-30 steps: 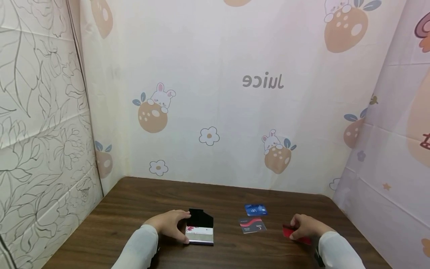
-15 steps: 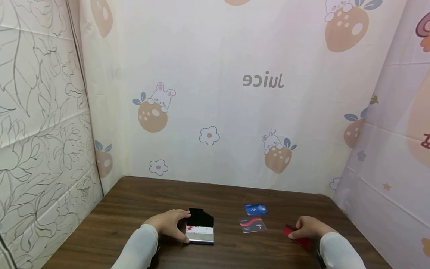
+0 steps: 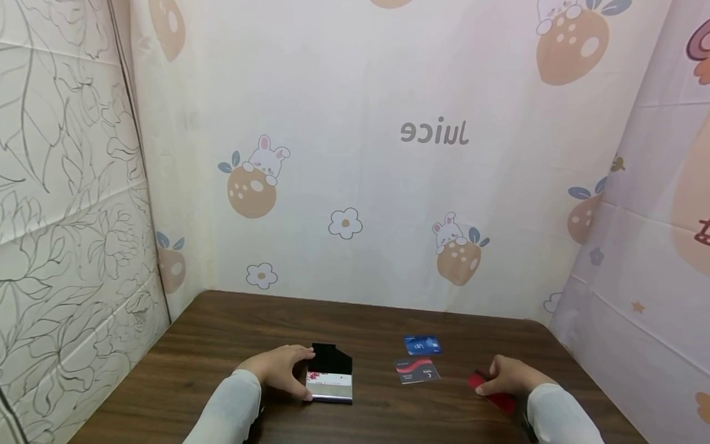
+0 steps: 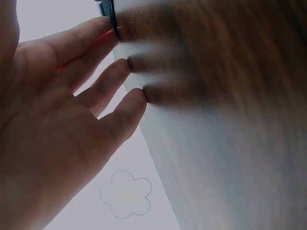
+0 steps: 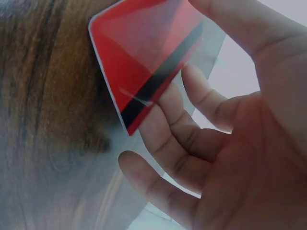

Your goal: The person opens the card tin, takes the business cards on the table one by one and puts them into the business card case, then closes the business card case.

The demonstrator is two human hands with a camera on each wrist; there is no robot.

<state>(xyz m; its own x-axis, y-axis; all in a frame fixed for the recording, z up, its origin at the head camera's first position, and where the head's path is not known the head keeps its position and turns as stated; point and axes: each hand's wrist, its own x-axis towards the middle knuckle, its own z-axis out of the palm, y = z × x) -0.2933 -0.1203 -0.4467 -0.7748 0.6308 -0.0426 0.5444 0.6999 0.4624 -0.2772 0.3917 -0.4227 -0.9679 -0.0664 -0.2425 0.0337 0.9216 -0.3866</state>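
At the left of the table, my left hand point(image 3: 277, 370) holds the left side of a card case point(image 3: 328, 391), thumb at the near corner and a finger at the far one. The case's black lid point(image 3: 330, 361) is folded back, and a white card with a pink print point(image 3: 335, 380) lies inside. In the left wrist view only a dark edge of the case point(image 4: 106, 8) shows beyond the fingertips. My right hand point(image 3: 513, 375) pinches a red card point(image 5: 144, 52) with a black stripe, tilted close over the table at the right.
Between the hands lie a blue card marked VIP point(image 3: 423, 345) and, nearer me, a grey card with a red wave point(image 3: 417, 371). The dark wooden table point(image 3: 377, 419) meets a patterned curtain point(image 3: 344, 172) at the back, with more hangings at both sides.
The red card has tilted and turned in my right hand, which has shifted slightly to the right. My left hand and the case have stayed in place.
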